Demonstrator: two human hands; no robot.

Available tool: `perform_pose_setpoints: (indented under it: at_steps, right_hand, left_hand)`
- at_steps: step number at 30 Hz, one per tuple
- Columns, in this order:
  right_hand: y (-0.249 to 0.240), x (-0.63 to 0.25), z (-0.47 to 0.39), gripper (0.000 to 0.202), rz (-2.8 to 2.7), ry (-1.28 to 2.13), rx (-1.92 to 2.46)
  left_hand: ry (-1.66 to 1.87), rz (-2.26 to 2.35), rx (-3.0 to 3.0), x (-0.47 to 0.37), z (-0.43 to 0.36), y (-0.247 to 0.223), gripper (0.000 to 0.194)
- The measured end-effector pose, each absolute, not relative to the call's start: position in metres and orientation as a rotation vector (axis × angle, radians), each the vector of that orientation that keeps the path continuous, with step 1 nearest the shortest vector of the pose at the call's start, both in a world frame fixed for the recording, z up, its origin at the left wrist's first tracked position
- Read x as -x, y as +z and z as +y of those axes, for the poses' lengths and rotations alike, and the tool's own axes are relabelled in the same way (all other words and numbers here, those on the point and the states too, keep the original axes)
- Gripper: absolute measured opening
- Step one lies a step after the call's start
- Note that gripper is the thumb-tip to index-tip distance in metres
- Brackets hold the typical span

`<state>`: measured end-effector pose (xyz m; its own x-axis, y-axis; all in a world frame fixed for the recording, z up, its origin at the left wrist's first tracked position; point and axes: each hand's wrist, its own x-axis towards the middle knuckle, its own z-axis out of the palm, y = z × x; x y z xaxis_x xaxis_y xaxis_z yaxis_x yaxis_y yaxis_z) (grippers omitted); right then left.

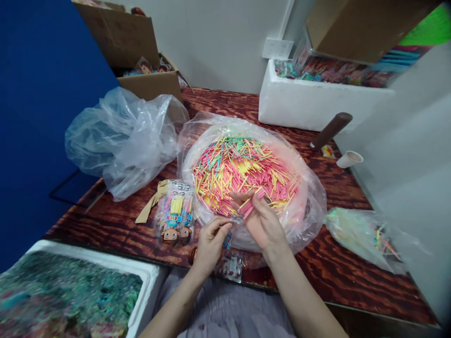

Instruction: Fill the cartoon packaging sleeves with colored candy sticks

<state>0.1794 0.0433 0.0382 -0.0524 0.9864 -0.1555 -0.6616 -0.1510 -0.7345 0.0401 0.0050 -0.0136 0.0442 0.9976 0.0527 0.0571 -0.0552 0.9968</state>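
In front of me a wide basin lined with clear plastic (315, 188) holds a heap of thin pink, yellow and green sticks (243, 169). My right hand (264, 220) is closed around a small bunch of pink and yellow sticks (252, 203) over the basin's near side. Just left of it, my left hand (213, 239) pinches the top edge of a small clear packet (235, 219), whose lower part hangs mostly hidden behind the fingers. The packet's edge is close to the ends of the bunch. A pile of filled packets printed with a cartoon face (176, 213) lies left of the basin.
A crumpled clear bag (130, 136) lies back left, before a cardboard box (151, 84). At right are a white foam box (317, 103), a brown cylinder (331, 131), a paper cup (349, 159) and a tied bag (362, 237). Another foam box (148, 277) stands lower left.
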Motion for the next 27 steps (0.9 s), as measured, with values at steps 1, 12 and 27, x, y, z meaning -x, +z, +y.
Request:
perform_pose_setpoints:
  at_steps: [1, 12, 27]
  right_hand:
    - [0.036, -0.18, 0.041, 0.017, -0.572, 1.585, 0.782]
    - [0.037, -0.181, 0.033, 0.016, -0.615, 1.56, 0.819]
    - [0.038, -0.177, 0.027, 0.015, -0.662, 1.51, 0.91]
  left_hand:
    - [1.186, 1.19, -1.298, -0.04, 0.005, -0.014, 0.018]
    - [1.149, 1.162, -1.091, -0.045, 0.001, -0.011, 0.014]
    - [1.109, 1.102, -0.785, -0.048, -0.001, -0.02, 0.024]
